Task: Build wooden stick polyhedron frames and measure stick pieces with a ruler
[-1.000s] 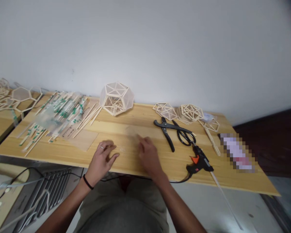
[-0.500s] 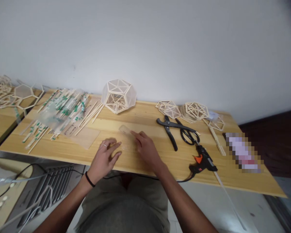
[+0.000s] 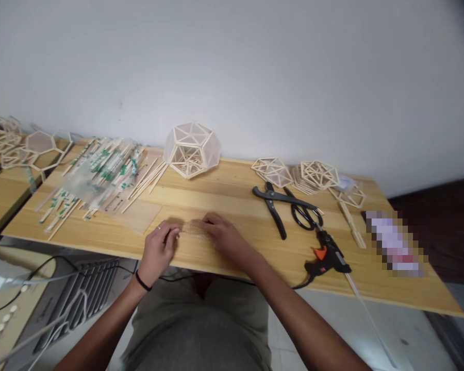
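Note:
A small clear, flat plastic piece (image 3: pixel 195 229) lies low over the table between my hands; its exact outline is blurred. Its left end is pinched by my left hand (image 3: pixel 160 248), whose thumb and fingers are closed. My right hand (image 3: pixel 226 238) has its fingers bent together at the piece's right end. Behind the hands stands a many-sided frame (image 3: pixel 192 149) of thin wooden sticks with translucent panels. Several loose sticks (image 3: pixel 145 184) lie to its left.
Left on the table (image 3: pixel 232 196) is a pile of wrapped sticks (image 3: pixel 108 165). To the right are black pliers (image 3: pixel 271 203), black-handled scissors (image 3: pixel 301 216), a glue gun (image 3: pixel 325 255) with its cord, and flat stick frames (image 3: pixel 319 175). A pixelated object (image 3: pixel 394 242) lies far right.
My right hand has brought the clear piece down toward me. My left hand has closed from spread fingers to a pinch at its left end. The view has shifted slightly.

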The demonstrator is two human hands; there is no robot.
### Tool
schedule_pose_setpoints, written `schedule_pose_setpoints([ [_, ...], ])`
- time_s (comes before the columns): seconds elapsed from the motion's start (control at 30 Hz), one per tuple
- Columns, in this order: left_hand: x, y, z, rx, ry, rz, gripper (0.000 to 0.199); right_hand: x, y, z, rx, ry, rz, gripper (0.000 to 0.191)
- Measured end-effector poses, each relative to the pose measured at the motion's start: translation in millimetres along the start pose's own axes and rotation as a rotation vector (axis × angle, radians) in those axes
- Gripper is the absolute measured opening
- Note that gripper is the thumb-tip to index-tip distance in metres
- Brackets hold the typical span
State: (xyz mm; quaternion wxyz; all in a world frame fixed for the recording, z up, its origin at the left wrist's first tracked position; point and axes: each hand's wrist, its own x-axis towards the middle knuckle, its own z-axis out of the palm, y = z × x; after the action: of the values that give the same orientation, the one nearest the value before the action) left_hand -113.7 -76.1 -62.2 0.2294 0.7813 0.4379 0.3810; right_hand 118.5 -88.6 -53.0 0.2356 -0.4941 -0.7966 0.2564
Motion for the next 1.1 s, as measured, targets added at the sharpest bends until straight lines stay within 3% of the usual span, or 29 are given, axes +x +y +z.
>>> schedule_pose_setpoints([
  [0.1,1,4,-0.6,-0.001,0.004,-0.001,0.014,-8,-4,2,-0.008,0.014,-0.003,0.069],
  [0.2,2,6,-0.3,-0.017,-0.038,0.031,0.012,-15,2,-3,0.016,0.129,0.063,0.066],
  [0.37,1,3,3.7,-0.057,-0.111,0.101,0.011,-51,38,-36,-0.093,0.426,0.315,0.045],
  [0.47,0,0,5.7,-0.074,-0.143,0.138,0.01,-76,57,-50,-0.177,0.517,0.41,0.041],
  [0.57,1,-1,6.3,-0.089,-0.168,0.139,0.009,-81,49,-36,-0.173,0.532,0.424,0.042],
  [0.77,1,-1,6.8,-0.103,-0.168,0.151,0.013,-47,-9,26,-0.093,0.424,0.327,0.065],
  [0.83,0,-2,7.6,-0.104,-0.158,0.162,0.012,-42,-11,25,-0.079,0.424,0.32,0.064],
  [1.0,-2,-3,10.2,-0.108,-0.143,0.185,0.012,-50,21,-11,-0.138,0.557,0.441,0.047],
  [1.1,-3,-1,11.2,-0.104,-0.138,0.18,0.014,-47,16,-3,-0.143,0.564,0.46,0.049],
])
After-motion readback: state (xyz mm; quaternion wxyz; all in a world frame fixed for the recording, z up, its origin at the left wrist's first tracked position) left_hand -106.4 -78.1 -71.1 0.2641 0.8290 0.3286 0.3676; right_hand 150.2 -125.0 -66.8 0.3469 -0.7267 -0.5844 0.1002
